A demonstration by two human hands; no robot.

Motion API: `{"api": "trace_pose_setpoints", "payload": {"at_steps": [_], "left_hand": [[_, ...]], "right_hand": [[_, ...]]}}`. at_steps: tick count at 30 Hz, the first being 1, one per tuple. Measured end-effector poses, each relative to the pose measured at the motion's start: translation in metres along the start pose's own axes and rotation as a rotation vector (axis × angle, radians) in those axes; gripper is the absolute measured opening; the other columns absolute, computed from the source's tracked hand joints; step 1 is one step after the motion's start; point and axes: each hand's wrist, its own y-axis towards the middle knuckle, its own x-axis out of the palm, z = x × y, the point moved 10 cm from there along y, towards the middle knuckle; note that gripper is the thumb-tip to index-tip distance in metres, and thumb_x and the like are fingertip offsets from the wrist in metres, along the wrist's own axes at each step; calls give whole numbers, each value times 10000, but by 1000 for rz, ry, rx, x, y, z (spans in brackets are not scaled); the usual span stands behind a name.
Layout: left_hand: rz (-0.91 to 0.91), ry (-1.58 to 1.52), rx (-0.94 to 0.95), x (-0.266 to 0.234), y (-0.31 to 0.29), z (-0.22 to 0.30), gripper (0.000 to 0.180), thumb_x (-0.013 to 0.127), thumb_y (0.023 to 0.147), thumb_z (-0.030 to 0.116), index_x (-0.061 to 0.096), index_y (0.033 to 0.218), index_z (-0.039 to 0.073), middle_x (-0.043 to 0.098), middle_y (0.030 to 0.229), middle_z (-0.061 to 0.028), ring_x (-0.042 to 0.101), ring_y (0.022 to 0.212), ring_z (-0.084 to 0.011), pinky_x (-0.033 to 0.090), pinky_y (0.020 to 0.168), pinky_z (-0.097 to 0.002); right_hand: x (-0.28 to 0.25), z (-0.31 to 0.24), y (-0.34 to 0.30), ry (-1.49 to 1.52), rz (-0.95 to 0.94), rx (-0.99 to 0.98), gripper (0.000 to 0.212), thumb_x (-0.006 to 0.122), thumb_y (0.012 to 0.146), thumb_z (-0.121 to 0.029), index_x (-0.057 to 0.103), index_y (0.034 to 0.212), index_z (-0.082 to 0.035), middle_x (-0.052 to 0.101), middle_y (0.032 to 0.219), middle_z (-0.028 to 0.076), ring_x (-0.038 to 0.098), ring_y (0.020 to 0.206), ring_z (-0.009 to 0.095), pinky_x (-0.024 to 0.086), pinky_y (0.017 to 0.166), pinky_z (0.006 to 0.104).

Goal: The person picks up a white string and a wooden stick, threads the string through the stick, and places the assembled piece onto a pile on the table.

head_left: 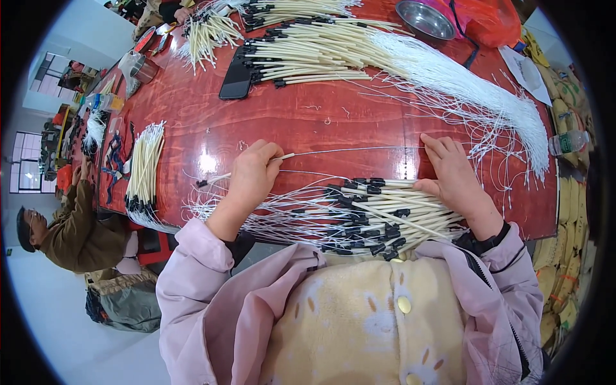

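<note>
My left hand point(252, 174) is closed round a thin cream stick point(221, 178) with a black end piece, held just above the red table. From the stick's right tip a white string point(359, 150) runs across toward my right hand point(455, 176). That hand's fingers are stretched out and its thumb stands apart. Whether its fingertips touch the string I cannot tell. Between my forearms lies a pile of cream sticks point(410, 215) with black ends, their white strings point(269, 218) trailing left. The right thumb is close to this pile's upper edge.
On the red table point(308, 119), a large bundle of sticks point(314, 54) trails white strings point(462, 83) rightward. A black phone point(236, 81) lies at its left end. Another stick bundle point(146, 163) is at left, a metal bowl point(426, 19) at the back. A co-worker point(80, 231) sits at far left.
</note>
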Motion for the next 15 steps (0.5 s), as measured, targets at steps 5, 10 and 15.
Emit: {"api": "trace_pose_setpoints", "payload": {"at_steps": [5,10,15], "left_hand": [[-22,120,158,43,38,44,66,664,861,104,692,908,68,643,878,-130,652,887,-365,530,759,-477],[-136,54,303,107,72,127,130,657,835,130,692,943,67,651,919,-132,643,952,-358,530,806,-485],[4,212,408,50,55,145,233,704,836,209,651,986,39,645,977,-142,652,958,-342,555,761,-455]], "right_hand": [[5,-13,4,-151,-47,-27,889,655,838,-556,500,1365,143,446,1500,226,435,1299,402,338,1145,474],[5,-50,30,-9,6,-253,887,659,842,-548,476,1386,128,424,1517,227,413,1324,417,317,1159,495],[6,-9,35,125,172,-199,760,680,868,-467,505,1382,65,462,1482,215,441,1302,412,332,1137,494]]}}
